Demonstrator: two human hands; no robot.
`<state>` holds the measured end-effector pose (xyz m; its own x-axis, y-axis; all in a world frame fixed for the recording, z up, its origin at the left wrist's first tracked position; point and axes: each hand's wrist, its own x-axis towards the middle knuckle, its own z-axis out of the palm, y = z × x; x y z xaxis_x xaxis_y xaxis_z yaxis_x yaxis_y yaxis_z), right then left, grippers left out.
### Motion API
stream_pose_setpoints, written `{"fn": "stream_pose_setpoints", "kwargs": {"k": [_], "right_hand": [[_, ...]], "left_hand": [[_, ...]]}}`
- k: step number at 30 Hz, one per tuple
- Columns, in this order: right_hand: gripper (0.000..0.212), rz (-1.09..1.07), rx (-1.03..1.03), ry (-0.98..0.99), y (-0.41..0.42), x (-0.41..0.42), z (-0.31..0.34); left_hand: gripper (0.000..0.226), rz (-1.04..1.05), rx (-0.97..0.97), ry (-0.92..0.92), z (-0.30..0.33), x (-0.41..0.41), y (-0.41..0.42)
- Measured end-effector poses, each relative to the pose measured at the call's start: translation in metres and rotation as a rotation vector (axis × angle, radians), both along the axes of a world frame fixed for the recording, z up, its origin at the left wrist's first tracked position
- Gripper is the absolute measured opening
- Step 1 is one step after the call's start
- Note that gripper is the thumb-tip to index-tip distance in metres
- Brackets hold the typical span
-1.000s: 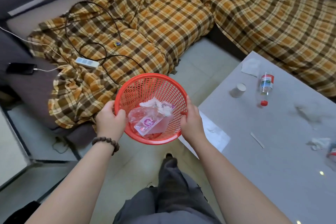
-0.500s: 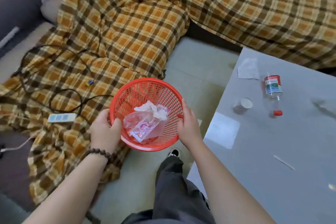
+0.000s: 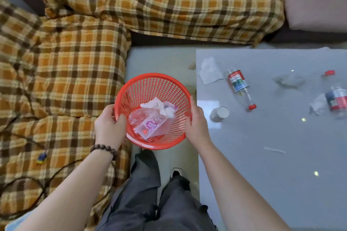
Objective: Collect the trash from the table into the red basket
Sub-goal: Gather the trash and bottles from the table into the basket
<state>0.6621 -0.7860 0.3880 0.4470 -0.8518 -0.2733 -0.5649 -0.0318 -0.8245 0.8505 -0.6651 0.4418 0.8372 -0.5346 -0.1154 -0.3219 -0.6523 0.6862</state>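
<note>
The left hand (image 3: 109,125) and right hand (image 3: 197,124) grip opposite rims of the red basket (image 3: 155,84), fingers curled around it, left of the table (image 3: 262,155).

Red mesh basket (image 3: 153,88); pink-and-clear wrapper (image 3: 150,124), white tissue (image 3: 159,106) inside. Grey table (image 3: 262,155) right. Far: red-capped bottle (image 3: 238,80), red-white-green label, possibly. Orange-brown plaid blanket (image 3: 65,62) left. Dark brown beaded bracelet (image 3: 104,149).
</note>
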Motion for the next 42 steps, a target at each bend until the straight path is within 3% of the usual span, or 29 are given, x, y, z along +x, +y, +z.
{"fn": "stream_pose_setpoints", "kwargs": {"k": [12,18,23,27,32,36,42], "right_hand": [[0.053,-0.502,-0.01,0.098,-0.079,0.042,-0.017],[0.045,-0.715,0.08,-0.023,-0.094,0.063,-0.028],[0.062,-0.959,-0.02,0.423,-0.093,0.013,-0.07],[0.073,-0.799,0.109,0.698,-0.09,-0.015,-0.11],[0.057,-0.832,0.318,0.568,-0.099,-0.018,-0.142],[0.042,-0.92,0.359,0.461,-0.112,-0.009,-0.139],[0.041,-0.988,0.018,0.172,-0.132,0.021,-0.073]], "left_hand": [[0.006,-0.473,0.061,0.019,-0.023,0.072,-0.185],[0.007,-0.632,0.114,-0.003,-0.029,0.105,-0.237],[0.01,-0.7,0.173,-0.024,-0.052,0.122,-0.261],[0.019,-0.707,0.184,-0.052,-0.068,0.125,-0.269],[0.019,-0.713,0.234,-0.055,-0.081,0.129,-0.274],[0.022,-0.694,0.252,-0.076,-0.083,0.13,-0.28],[0.023,-0.706,0.239,-0.071,-0.076,0.121,-0.288]]}}
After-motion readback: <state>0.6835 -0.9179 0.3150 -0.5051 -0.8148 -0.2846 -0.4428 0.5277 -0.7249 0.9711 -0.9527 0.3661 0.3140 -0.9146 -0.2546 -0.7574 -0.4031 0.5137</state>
